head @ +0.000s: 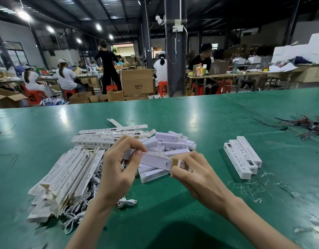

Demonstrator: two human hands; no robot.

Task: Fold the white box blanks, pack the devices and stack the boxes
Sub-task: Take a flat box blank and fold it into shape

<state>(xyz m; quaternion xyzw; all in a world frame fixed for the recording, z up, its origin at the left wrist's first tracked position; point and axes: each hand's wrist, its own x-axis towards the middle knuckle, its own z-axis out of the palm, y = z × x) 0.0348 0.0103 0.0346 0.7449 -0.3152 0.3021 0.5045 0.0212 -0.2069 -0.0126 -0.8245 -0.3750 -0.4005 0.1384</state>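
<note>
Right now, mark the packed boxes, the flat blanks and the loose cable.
packed boxes [243, 156]: head view, middle box's top face.
flat blanks [63, 175]: head view, printed face.
loose cable [125, 202]: head view, its coil.

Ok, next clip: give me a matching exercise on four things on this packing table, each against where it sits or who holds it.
Things
1. flat box blanks
2. closed boxes
3. white device
4. open box

Places
A. gripped by the right hand
B. piled left of the left hand
C. pinched by the left hand
D. side by side, right of the right hand

Pairs: 1-B, 2-D, 3-C, 4-A
</note>
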